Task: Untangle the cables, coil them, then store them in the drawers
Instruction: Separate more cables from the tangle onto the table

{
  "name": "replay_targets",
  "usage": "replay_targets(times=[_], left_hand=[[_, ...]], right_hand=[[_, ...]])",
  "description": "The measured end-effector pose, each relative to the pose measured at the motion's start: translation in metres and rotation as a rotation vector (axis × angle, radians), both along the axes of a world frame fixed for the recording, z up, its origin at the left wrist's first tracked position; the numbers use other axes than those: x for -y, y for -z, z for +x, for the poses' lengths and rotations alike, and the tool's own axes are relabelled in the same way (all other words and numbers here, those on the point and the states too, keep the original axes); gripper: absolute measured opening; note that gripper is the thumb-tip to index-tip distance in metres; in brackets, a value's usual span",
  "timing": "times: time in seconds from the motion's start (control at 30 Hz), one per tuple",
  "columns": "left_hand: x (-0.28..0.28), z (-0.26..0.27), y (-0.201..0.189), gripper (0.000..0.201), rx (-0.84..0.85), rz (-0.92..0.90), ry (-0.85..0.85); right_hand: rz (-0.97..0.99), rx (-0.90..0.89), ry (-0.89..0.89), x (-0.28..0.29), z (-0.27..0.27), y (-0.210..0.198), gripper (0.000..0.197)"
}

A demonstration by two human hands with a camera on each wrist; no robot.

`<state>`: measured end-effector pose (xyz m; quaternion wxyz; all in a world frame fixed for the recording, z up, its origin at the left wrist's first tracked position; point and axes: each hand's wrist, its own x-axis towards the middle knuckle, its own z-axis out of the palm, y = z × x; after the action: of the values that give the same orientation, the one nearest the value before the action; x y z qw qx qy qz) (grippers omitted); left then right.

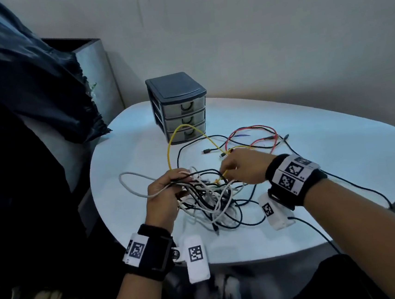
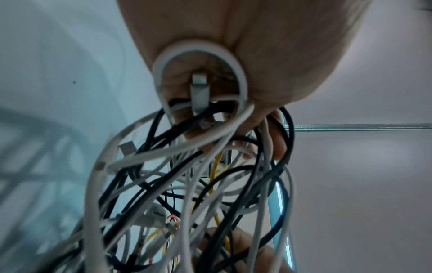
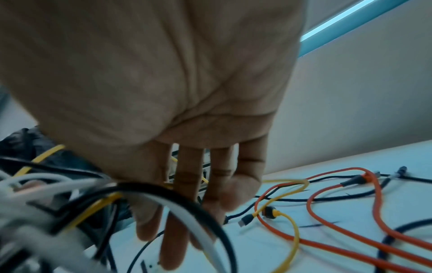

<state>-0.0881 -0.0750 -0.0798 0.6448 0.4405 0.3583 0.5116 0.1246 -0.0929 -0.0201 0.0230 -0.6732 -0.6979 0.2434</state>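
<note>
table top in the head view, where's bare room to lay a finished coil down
Bare patches on the white oval table: right of the grey three-drawer plastic organiser, behind the red cable; the far right side; the left rim beside the grey-white cable loop. Crowded: the centre, where both hands work the black-and-white cable tangle.
</note>
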Motion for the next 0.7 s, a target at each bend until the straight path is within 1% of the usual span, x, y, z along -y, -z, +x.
replay_targets(times=[0.07,0.13,0.2,0.27,0.33,0.37,0.4,0.43,0.47,0.5,0.53,0.6,0.63,0.7], left_hand=[[-0.003,-0.004,0.003,0.057,0.02,-0.016,-0.011],[-0.008,-0.011,0.006,0.053,0.061,-0.064,-0.042],[-0.014,-0.023,0.008,0.045,0.081,-0.114,-0.085],[-0.02,-0.034,0.011,0.046,0.11,-0.145,-0.123],[-0.025,-0.041,0.015,0.053,0.157,-0.173,-0.142],[-0.026,-0.042,0.016,0.055,0.181,-0.189,-0.152],[-0.028,-0.042,0.017,0.054,0.197,-0.203,-0.164],[-0.028,-0.042,0.018,0.052,0.201,-0.213,-0.173],[-0.029,-0.041,0.02,0.047,0.194,-0.221,-0.177],[-0.029,-0.039,0.021,0.04,0.189,-0.228,-0.178],[-0.029,-0.037,0.022,0.035,0.181,-0.234,-0.178],[-0.028,-0.034,0.022,0.03,0.145,-0.237,-0.169],[-0.026,-0.031,0.021,0.03,0.128,-0.235,-0.163],[-0.023,-0.028,0.017,0.036,0.113,-0.213,-0.139]], right_hand=[[0.035,-0.087,0.061,-0.001,0.011,-0.001,0.017],[0.109,-0.182,0.193,0.0,0.03,-0.007,0.017],[0.231,-0.26,0.336,0.002,0.053,-0.016,0.016],[0.312,-0.393,0.567,0.002,0.083,-0.026,0.015],[0.418,-0.539,0.855,0.0,0.123,-0.037,0.017],[0.496,-0.523,0.969,-0.002,0.142,-0.039,0.015],[0.548,-0.407,1.055,-0.001,0.156,-0.043,0.02],[0.571,-0.266,1.091,-0.003,0.17,-0.04,0.027],[0.55,-0.106,1.091,-0.002,0.168,-0.04,0.028],[0.485,-0.006,1.046,-0.001,0.163,-0.037,0.028],[0.39,-0.001,0.965,0.001,0.151,-0.037,0.036],[0.206,-0.117,0.776,0.003,0.121,-0.032,0.06],[0.154,-0.118,0.674,0.003,0.109,-0.025,0.064],[0.14,-0.032,0.47,0.006,0.079,-0.015,0.064]])
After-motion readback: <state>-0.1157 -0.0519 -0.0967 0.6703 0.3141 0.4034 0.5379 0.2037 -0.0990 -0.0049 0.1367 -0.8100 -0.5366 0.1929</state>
